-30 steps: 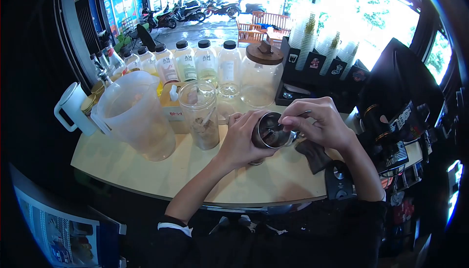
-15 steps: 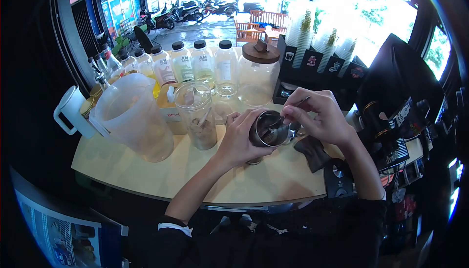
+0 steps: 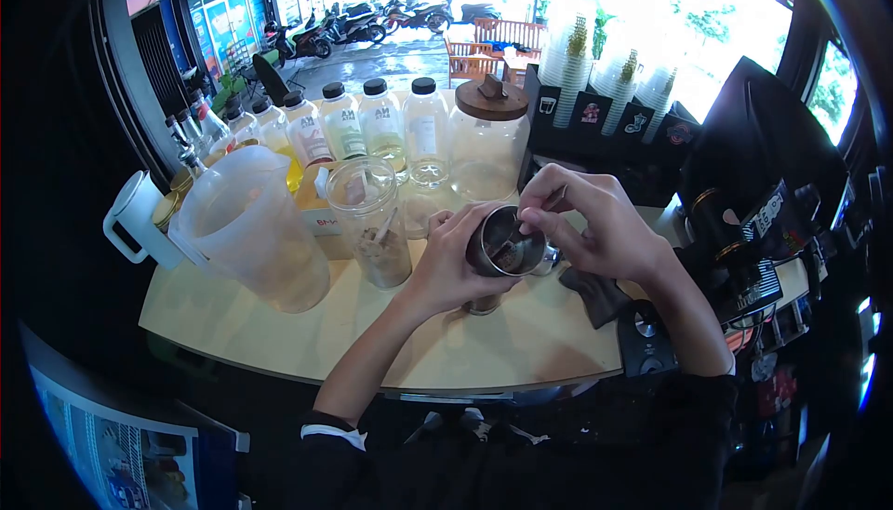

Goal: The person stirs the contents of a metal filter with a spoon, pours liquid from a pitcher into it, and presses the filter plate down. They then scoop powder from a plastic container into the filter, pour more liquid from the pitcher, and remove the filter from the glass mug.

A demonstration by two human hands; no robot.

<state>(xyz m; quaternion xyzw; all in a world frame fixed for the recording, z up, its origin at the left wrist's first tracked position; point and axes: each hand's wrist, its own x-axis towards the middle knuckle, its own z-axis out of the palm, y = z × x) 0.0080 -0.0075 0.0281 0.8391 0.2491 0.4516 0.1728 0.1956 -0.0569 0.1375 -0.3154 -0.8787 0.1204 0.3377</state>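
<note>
My left hand (image 3: 449, 261) wraps round a metal pitcher (image 3: 491, 248), tilted so that its mouth faces me. Dark contents show at the bottom of the pitcher. Pinched in my right hand (image 3: 581, 222) is a spoon (image 3: 510, 242), its lower end down inside the pitcher and its upper end sticking out past my fingers. Below the pitcher, part of a small glass (image 3: 484, 304) shows on the counter. To the left of my left hand stands a clear jar (image 3: 381, 254) with brownish powder and a scoop inside.
A large frosted jug (image 3: 251, 240) and a white pitcher (image 3: 139, 217) stand at the left of the counter (image 3: 307, 347). Behind are several black-capped bottles (image 3: 379, 124) and a wooden-lidded jar (image 3: 488, 152). Right, a dark cloth (image 3: 593, 294) lies near a scale (image 3: 644, 338); stacked cups (image 3: 567, 68) stand behind.
My right hand has shifted slightly left, moving the spoon within the pitcher. My left hand still holds the pitcher, which has moved a little left in view.
</note>
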